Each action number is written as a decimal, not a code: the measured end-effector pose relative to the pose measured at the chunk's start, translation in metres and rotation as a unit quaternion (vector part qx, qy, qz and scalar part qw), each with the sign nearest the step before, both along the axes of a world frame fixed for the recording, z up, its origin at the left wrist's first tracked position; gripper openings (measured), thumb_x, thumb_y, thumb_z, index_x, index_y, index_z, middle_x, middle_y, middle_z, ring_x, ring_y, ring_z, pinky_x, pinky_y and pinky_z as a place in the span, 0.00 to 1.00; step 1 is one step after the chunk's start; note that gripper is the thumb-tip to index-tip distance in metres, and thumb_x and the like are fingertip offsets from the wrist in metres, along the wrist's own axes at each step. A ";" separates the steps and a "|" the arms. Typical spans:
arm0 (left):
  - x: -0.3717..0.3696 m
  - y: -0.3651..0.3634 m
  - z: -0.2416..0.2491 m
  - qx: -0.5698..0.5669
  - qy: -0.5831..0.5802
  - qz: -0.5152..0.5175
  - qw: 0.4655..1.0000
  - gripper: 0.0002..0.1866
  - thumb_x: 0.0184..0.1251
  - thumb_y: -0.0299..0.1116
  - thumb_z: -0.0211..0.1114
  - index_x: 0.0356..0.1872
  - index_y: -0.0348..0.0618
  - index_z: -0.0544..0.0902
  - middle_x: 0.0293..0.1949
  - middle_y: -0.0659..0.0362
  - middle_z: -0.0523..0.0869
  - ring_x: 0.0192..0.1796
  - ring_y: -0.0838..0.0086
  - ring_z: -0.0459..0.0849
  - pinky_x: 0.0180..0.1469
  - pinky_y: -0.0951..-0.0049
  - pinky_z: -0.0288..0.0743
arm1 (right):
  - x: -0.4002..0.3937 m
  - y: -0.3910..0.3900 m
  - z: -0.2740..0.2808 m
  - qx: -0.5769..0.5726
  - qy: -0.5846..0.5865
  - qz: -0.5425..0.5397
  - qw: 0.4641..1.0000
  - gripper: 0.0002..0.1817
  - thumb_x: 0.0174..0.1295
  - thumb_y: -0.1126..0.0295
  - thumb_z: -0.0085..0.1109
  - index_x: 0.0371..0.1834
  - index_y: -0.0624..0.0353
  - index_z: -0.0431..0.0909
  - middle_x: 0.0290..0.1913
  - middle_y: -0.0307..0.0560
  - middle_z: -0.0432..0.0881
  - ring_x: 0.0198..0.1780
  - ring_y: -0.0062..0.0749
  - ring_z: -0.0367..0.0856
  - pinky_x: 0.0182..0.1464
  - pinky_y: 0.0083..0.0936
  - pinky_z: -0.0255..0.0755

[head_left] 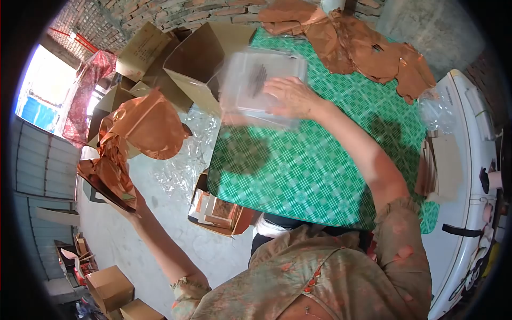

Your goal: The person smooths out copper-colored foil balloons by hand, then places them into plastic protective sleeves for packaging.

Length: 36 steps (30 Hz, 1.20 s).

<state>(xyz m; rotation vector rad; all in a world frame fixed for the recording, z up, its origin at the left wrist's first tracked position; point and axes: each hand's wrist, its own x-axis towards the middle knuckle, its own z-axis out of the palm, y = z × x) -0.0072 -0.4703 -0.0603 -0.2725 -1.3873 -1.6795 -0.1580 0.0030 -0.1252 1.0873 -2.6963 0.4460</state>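
Note:
A crumpled, shiny copper-coloured sheet [146, 125] hangs at the left, out beyond the table edge. My left hand [129, 212] is closed at its lower end, and the sheet hides most of the fingers. On the far left part of the table is a translucent stack of clear plastic packaging [242, 80], with a blurred patch of dark print. My right hand [293, 97] lies across the stack's right side with its fingers stretched out. Both that hand and the stack are smeared by motion. An open cardboard box [194, 56] stands just left of the stack.
A green checked cloth [298, 173] covers the table. More copper-coloured sheets [368, 50] lie along its far edge. Clear plastic wrap [184, 154] and an open carton [221, 210] are on the floor at left. A white appliance [453, 213] stands at right.

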 end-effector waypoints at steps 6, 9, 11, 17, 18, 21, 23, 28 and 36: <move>-0.018 -0.019 -0.001 0.003 0.039 -0.146 0.989 0.28 0.83 0.45 0.51 0.79 0.52 0.62 0.77 0.50 0.66 0.76 0.53 0.69 0.71 0.42 0.73 | 0.028 0.030 0.021 -0.094 0.074 -0.028 0.992 0.36 0.67 0.44 0.59 0.72 0.55 0.72 0.77 0.54 0.67 0.80 0.49 0.59 0.79 0.48 0.52; -0.025 -0.042 -0.009 -0.035 0.005 -0.230 0.973 0.28 0.84 0.46 0.48 0.80 0.53 0.62 0.79 0.50 0.62 0.78 0.50 0.66 0.71 0.39 0.72 | 0.051 0.074 0.024 -0.048 0.087 -0.121 0.988 0.36 0.70 0.42 0.55 0.73 0.55 0.71 0.78 0.53 0.66 0.81 0.49 0.57 0.80 0.51 0.49; -0.026 -0.032 -0.012 -0.169 -0.015 -0.031 0.985 0.29 0.85 0.46 0.47 0.81 0.54 0.60 0.80 0.51 0.60 0.78 0.50 0.65 0.72 0.39 0.71 | 0.070 0.118 0.017 0.026 0.103 -0.201 0.974 0.35 0.72 0.43 0.52 0.75 0.54 0.69 0.79 0.53 0.65 0.81 0.50 0.56 0.80 0.53 0.48; -0.046 0.101 0.049 -0.155 -0.038 0.005 0.987 0.27 0.83 0.49 0.52 0.75 0.47 0.67 0.72 0.48 0.70 0.71 0.55 0.74 0.68 0.49 0.76 | 0.109 0.211 -0.053 0.075 0.092 -0.328 0.937 0.38 0.72 0.43 0.51 0.78 0.56 0.63 0.79 0.54 0.64 0.82 0.51 0.56 0.80 0.58 0.47; -0.049 0.120 0.062 -0.124 -0.058 -0.001 0.991 0.27 0.83 0.49 0.52 0.73 0.45 0.68 0.71 0.47 0.72 0.69 0.56 0.76 0.67 0.51 0.77 | 0.111 0.206 -0.056 0.082 0.100 -0.315 0.940 0.39 0.71 0.43 0.52 0.78 0.57 0.63 0.79 0.54 0.64 0.82 0.51 0.56 0.79 0.59 0.47; -0.058 0.174 0.091 -0.064 -0.159 0.015 0.985 0.27 0.82 0.51 0.55 0.69 0.40 0.73 0.66 0.45 0.79 0.64 0.59 0.82 0.64 0.57 0.81 | 0.161 0.112 -0.026 0.047 -0.008 -0.189 0.981 0.43 0.66 0.42 0.56 0.77 0.60 0.64 0.78 0.56 0.65 0.82 0.48 0.55 0.81 0.54 0.48; -0.046 0.207 0.094 -0.104 -0.162 -0.090 0.977 0.26 0.81 0.50 0.56 0.67 0.39 0.76 0.60 0.46 0.83 0.56 0.62 0.87 0.57 0.64 0.84 | 0.201 0.064 -0.019 0.031 -0.052 -0.085 0.994 0.43 0.66 0.42 0.57 0.76 0.61 0.66 0.78 0.56 0.65 0.83 0.46 0.55 0.82 0.50 0.48; -0.012 0.315 0.104 -0.125 -0.113 -0.196 0.966 0.13 0.74 0.24 0.66 0.57 0.35 0.80 0.47 0.56 0.88 0.47 0.75 0.87 0.50 0.77 0.83 | 0.261 0.025 -0.036 -0.053 0.007 0.013 0.998 0.40 0.66 0.44 0.59 0.75 0.59 0.68 0.77 0.52 0.68 0.80 0.42 0.60 0.82 0.46 0.47; -0.002 0.379 0.092 -0.121 -0.075 -0.356 0.923 0.07 0.76 0.25 0.65 0.50 0.36 0.80 0.43 0.62 0.87 0.40 0.86 0.81 0.42 0.86 0.73 | 0.340 0.223 -0.033 0.012 0.103 -0.328 0.939 0.37 0.67 0.54 0.61 0.70 0.74 0.67 0.73 0.66 0.68 0.76 0.59 0.63 0.77 0.49 0.58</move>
